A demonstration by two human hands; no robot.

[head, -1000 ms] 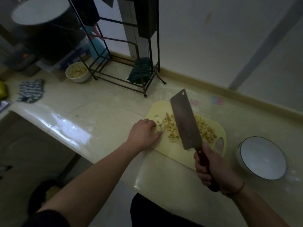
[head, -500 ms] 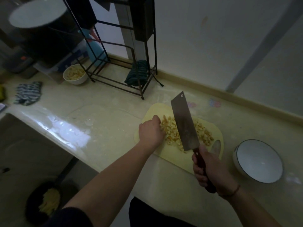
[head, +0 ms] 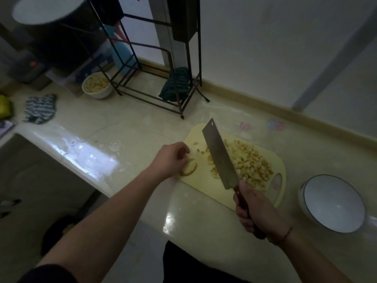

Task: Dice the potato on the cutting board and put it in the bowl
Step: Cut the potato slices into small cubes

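Note:
A yellow cutting board (head: 206, 184) lies on the counter with a heap of diced potato (head: 250, 162) on its right half. My right hand (head: 255, 211) grips the handle of a cleaver (head: 220, 154), whose blade stands across the board just left of the heap. My left hand (head: 169, 158) is at the board's left edge with curled fingers over a thin potato slice (head: 189, 168); whether it holds the slice I cannot tell. An empty white bowl (head: 334, 203) stands to the right of the board.
A black wire rack (head: 155, 64) with a dark cloth (head: 175, 84) stands behind the board. A white bowl of cut potato (head: 97, 86) and a striped cloth (head: 39, 108) sit at the far left. The counter's front edge runs just below the board.
My left hand has drawn back from the heap to the board's left edge, uncovering a thin slice. The cleaver stays over the board, now closer against the heap.

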